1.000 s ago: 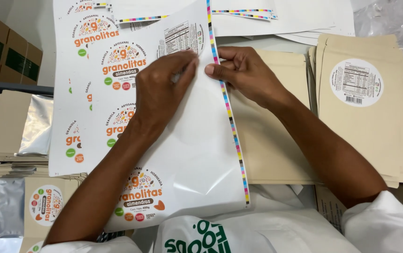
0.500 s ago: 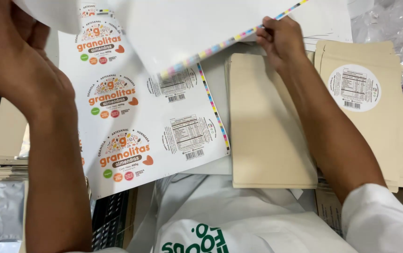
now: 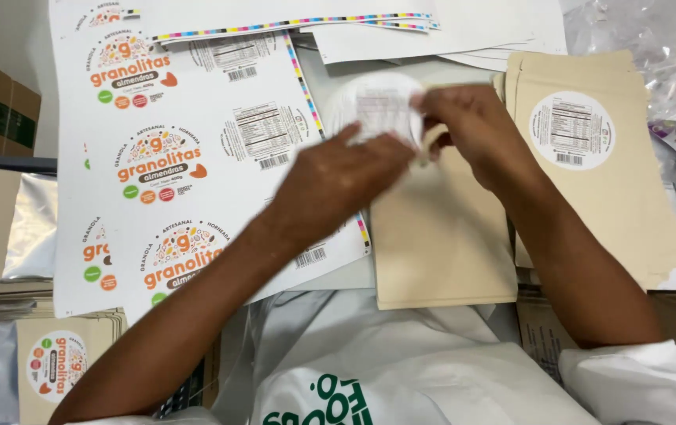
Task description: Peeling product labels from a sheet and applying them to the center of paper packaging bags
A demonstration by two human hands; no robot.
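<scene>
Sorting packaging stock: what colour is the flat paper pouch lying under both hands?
Plain tan kraft brown, unlabelled: the flat paper pouch, clearest in the head view.

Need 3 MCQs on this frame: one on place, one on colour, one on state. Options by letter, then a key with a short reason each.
1. Where does the kraft pouch that already bears a round white label lie?
A. right of the hands
B. under the sticker sheet
C. on the person's lap

2. What colour is the blank pouch under the hands?
A. silver
B. tan
C. blue

3. What state is the round white sticker in?
A. still on the sheet
B. held between both hands above the blank pouch
C. lying on the floor

Key:
1 A: the labelled pouch sits at the right edge, beyond the right hand.
2 B: its bare paper is tan.
3 B: the left hand and right hand pinch its edges, off the sticker sheet.
</scene>
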